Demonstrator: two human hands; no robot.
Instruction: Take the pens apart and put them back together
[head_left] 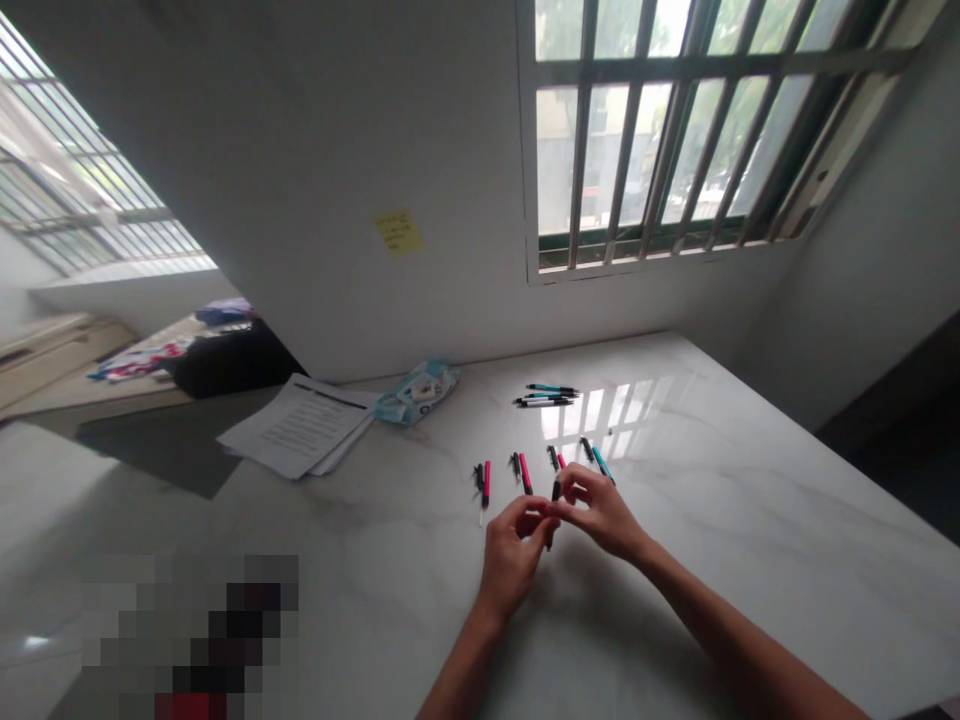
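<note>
Left hand and right hand pinch a dark-ended pen, grip closed; parted pens span ten-to-one o'clock, the twelve-o'clock bundle seemingly whole.

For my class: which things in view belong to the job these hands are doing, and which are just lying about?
In the job:
dark pen piece, held between left hand and right hand
row of pen parts
pens grouped farther back, probably

Just lying about, it seems:
printed papers
blue packet
yellow note on the wall

The tabletop looks glossy, the pens smooth plastic, the paper matt.
</note>
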